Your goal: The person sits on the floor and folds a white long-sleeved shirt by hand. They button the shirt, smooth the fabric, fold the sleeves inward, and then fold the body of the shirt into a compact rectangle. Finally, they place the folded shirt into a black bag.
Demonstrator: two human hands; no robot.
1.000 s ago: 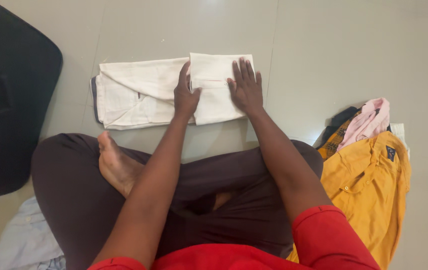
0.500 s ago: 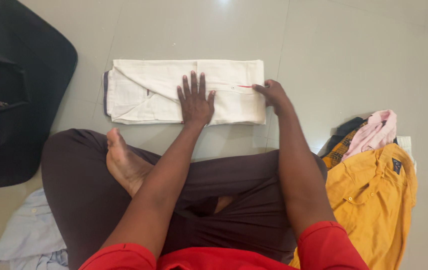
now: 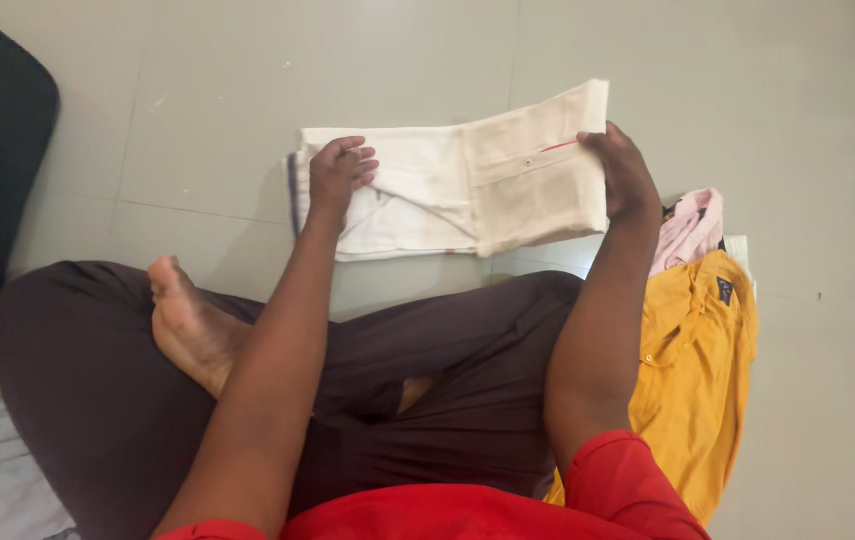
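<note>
The person sits cross-legged in dark brown trousers (image 3: 427, 350), a bare foot (image 3: 187, 320) upturned on the knee. A mustard-yellow shirt (image 3: 692, 380) with a pink cloth (image 3: 687, 225) lies by the right thigh. Beyond the knees, the folded cream-white cotton garment (image 3: 427, 195) rests on the grey tiled floor (image 3: 197, 100). The left hand (image 3: 339, 175), flat on its middle half a second ago, now curls around the left end. The right hand (image 3: 625, 175) now grips the right end, lifted off the floor.
</note>
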